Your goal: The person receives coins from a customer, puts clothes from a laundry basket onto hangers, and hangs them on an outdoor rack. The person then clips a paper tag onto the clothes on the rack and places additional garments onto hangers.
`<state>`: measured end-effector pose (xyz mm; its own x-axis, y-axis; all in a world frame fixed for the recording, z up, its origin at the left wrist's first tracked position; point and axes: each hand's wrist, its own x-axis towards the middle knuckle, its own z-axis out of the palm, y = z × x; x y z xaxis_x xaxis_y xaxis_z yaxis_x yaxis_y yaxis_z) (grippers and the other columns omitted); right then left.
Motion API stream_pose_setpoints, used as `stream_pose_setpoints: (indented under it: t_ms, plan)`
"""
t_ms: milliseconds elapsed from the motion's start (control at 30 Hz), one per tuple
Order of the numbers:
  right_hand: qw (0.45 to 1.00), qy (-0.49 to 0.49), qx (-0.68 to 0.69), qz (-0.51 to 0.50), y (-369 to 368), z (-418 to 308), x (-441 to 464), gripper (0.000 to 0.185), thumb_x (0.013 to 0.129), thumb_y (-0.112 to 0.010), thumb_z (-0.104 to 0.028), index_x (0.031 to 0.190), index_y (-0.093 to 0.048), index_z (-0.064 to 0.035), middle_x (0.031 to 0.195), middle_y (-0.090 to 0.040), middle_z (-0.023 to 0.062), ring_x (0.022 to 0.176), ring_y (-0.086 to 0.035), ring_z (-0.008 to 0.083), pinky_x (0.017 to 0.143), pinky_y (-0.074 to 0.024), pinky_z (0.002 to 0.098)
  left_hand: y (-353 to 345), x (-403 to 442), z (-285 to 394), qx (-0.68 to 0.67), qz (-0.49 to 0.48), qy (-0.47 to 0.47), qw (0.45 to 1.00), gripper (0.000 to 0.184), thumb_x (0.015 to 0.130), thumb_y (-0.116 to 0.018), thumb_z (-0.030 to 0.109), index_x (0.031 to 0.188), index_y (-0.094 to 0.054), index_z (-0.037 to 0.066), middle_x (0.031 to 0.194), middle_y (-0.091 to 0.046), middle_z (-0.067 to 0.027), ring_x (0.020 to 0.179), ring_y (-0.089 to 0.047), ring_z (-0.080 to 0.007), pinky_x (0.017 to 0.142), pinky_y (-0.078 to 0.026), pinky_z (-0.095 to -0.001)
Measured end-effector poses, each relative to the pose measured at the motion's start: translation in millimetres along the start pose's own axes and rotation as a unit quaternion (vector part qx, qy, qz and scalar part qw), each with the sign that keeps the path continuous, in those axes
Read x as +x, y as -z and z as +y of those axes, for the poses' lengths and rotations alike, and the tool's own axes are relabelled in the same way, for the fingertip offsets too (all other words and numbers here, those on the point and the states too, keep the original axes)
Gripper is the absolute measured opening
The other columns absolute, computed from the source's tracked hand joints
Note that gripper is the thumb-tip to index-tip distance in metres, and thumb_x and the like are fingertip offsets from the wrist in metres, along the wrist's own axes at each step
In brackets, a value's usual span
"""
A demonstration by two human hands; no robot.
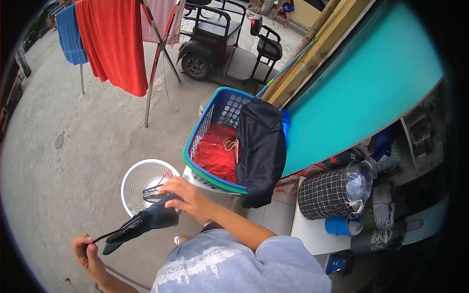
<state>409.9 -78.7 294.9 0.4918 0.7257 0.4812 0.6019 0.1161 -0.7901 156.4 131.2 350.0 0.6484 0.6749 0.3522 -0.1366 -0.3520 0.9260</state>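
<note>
A dark garment (pixel 146 225) stretches between my two hands, above the concrete ground. At the lower left, my left hand (pixel 88 254) pinches a thin black strip at the garment's end. My right hand (pixel 184 195) holds the other end, its fingers curled at the dark cloth. Just behind it, a white perforated basket (pixel 131 188) contains several hangers. To the right, a blue laundry basket (pixel 202 119) with a green rim holds red cloth (pixel 215 154) and a pink-and-green hanger. Black fabric (pixel 261 146) drapes over its right side.
Red (pixel 112 44) and blue towels (pixel 71 36) hang on a metal rack at the upper left. A three-wheeled vehicle (pixel 210 53) stands behind. At right are a teal panel (pixel 361 93), a checked basket (pixel 325 190) and a blue cup (pixel 337 225). A person (pixel 287 10) sits far back.
</note>
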Motion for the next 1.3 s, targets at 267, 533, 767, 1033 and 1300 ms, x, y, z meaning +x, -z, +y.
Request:
stream_pose_setpoints:
  t_ms: [267, 533, 767, 1033, 1300]
  plan:
    - [0.811, -0.407, 0.119, 0.402, 96.2, 216.3, -62.0, 0.058, 0.08, -0.056, -0.018, 0.13, -0.032, 0.0024, 0.134, -0.037, 0.0175, 0.126, -0.033, 0.0209, 0.101, -0.0248, 0.0303, 4.5, -14.6, 6.4, 0.054, 0.171, 0.013, 0.984, 0.009, 0.086, -0.052, 0.007, 0.095, -0.053, 0.006, 0.086, -0.042, 0.0039, 0.07, -0.034, -0.0026, 0.063, -0.026, -0.0151]
    - [0.698, -0.63, -0.207, 0.27, 112.2, 281.2, -79.7, 0.076, 0.072, -0.065, -0.029, 0.132, -0.029, 0.0023, 0.135, -0.035, 0.0227, 0.127, -0.031, 0.0344, 0.104, -0.0271, 0.0415, 5.8, -39.1, 20.3, 0.145, 0.249, 0.046, 0.956, 0.015, 0.087, -0.054, 0.013, 0.1, -0.056, 0.005, 0.085, -0.05, 0.0029, 0.072, -0.042, -0.0056, 0.064, -0.032, -0.0183]
    - [0.671, -0.672, -0.201, 0.24, 123.5, 321.0, -85.4, 0.073, 0.069, -0.066, -0.026, 0.129, -0.033, -0.0026, 0.128, -0.044, 0.02, 0.121, -0.041, 0.0352, 0.1, -0.0317, 0.043, -6.1, -54.9, 47.1, 0.222, 0.336, 0.086, 0.911, 0.02, 0.089, -0.053, 0.017, 0.105, -0.054, 0.006, 0.086, -0.05, 0.0038, 0.074, -0.043, -0.006, 0.064, -0.033, -0.0195]
    - [0.885, -0.325, 0.067, 0.326, 153.8, 226.9, -59.9, 0.044, 0.076, -0.058, 0.002, 0.117, -0.044, -0.0031, 0.096, -0.052, 0.0031, 0.081, -0.051, 0.0119, 0.072, -0.0425, 0.0251, 6.0, -78.9, 54.9, 0.252, 0.391, 0.123, 0.876, 0.023, 0.093, -0.048, 0.022, 0.109, -0.054, 0.008, 0.09, -0.047, 0.0055, 0.079, -0.04, -0.0019, 0.07, -0.03, -0.0164]
    - [0.787, -0.186, 0.229, 0.543, 310.3, 37.0, -111.6, 0.017, 0.085, -0.057, -0.011, 0.1, -0.053, -0.0044, 0.084, -0.053, 0.0009, 0.069, -0.047, 0.0067, 0.056, -0.0367, 0.019, 122.0, -155.3, 21.3, 0.241, 0.391, 0.093, 0.883, 0.027, 0.092, -0.046, 0.017, 0.115, -0.049, 0.003, 0.112, -0.05, -0.0041, 0.106, -0.045, -0.0127, 0.093, -0.031, -0.0245]
